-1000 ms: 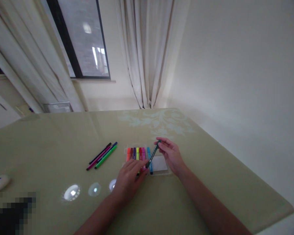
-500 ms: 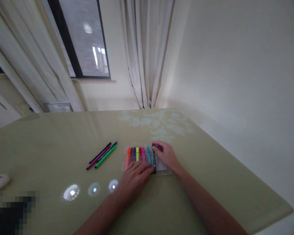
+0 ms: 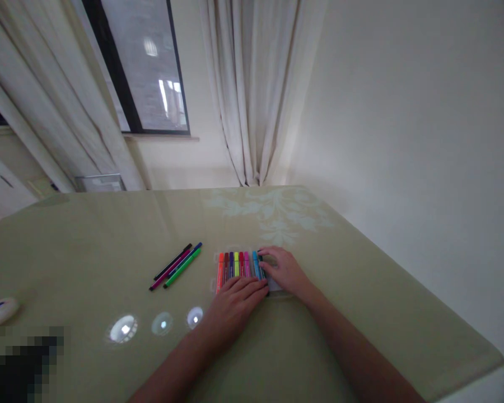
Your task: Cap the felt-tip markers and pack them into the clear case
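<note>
A clear case [image 3: 214, 284] lies on the table with a row of colored pens in it, among them an orange pen [image 3: 220, 268], a yellow pen [image 3: 236, 264] and a blue pen [image 3: 256, 265]. My left hand [image 3: 240, 296] lies flat over the lower ends of the pens, fingers stretched to the right. A dark green pen [image 3: 264, 272] stands at the right end of the row. At its upper end my right hand [image 3: 282, 268] touches it with thumb and fingers slightly apart. The lower part of the row is hidden.
Left of the case several loose pens lie slanted on the table [image 3: 109, 235], including a green pen [image 3: 182, 268] and a black pen [image 3: 172, 262]. A white oval object [image 3: 0, 311] sits at the far left. A wall rises along the table's right edge.
The dark green pen has moved left and down, against the blue pen. My right hand has loosened its pinch on it, and my left fingertips reach farther right over its lower end.
</note>
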Available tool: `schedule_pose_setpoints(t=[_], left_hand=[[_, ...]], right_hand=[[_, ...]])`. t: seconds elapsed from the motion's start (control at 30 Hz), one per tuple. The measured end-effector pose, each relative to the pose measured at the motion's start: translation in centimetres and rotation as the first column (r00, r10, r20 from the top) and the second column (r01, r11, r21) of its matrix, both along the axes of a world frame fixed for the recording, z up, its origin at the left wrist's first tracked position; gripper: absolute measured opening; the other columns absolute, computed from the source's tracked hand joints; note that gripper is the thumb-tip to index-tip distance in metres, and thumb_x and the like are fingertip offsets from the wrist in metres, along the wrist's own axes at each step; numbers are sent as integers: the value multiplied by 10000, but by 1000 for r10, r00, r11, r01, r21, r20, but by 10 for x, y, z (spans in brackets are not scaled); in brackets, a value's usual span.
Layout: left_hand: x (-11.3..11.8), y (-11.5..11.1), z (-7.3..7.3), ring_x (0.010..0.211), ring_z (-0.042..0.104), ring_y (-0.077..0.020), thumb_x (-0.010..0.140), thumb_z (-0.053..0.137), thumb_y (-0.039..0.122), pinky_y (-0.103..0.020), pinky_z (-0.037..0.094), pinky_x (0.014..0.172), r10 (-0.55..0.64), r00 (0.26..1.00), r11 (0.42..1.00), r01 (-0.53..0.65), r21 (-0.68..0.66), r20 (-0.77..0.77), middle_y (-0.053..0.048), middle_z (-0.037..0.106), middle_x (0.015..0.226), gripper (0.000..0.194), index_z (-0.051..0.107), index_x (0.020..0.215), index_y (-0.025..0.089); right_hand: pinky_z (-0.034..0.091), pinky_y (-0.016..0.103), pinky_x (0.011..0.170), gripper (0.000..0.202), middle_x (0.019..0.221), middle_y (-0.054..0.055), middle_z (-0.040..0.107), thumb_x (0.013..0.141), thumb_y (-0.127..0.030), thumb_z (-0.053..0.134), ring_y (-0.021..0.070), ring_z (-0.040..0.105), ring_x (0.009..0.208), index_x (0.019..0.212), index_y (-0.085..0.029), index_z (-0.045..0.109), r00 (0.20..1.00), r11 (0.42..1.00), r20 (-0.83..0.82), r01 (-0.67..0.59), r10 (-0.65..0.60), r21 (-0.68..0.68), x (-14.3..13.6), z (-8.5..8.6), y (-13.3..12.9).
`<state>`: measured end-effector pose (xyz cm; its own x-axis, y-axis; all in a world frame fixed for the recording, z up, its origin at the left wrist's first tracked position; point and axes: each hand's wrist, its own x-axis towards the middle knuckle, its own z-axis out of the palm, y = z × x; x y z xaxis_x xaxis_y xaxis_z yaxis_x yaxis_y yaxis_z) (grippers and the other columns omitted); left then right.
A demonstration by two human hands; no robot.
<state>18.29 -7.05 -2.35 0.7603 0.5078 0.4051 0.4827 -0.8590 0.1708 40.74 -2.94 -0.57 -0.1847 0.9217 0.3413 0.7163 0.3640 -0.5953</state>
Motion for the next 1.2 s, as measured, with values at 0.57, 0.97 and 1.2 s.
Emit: schedule_pose_setpoints(t=[0.57, 0.97, 1.2], left_hand=[[9, -7, 5, 1284, 623, -228, 1042, 505, 141, -411, 462, 1087, 38, 997, 998, -35, 50, -61, -40, 683, 1414, 364, 599, 1374, 257], [-70, 40, 40, 1042, 657, -319, 1037, 445, 238, -448, 498, 870, 791, 606, 612, -783, 109, -82, -123, 733, 1090, 288, 723, 1086, 178], [-83, 43, 44, 1078, 658, -328, 1006, 483, 275, -435, 494, 863, 835, 491, 528, -842, 109, -249, -125, 719, 1090, 251, 694, 1088, 166]], right_hand=[[508, 509, 1027, 226, 1199, 67, 799, 892, -228, 747, 301, 731, 1114, 1108, -277, 792, 988, 1000, 157, 10, -6, -23, 3, -2, 1], [505, 460, 1047, 251, 1168, 104, 792, 983, -247, 583, 271, 710, 1127, 1154, -217, 764, 997, 993, -37, 65, -61, 97, 10, -1, -4], [512, 444, 999, 222, 1089, 90, 796, 980, -244, 581, 264, 716, 1054, 1096, -224, 769, 997, 989, -43, 74, -68, 132, 9, 3, -5]])
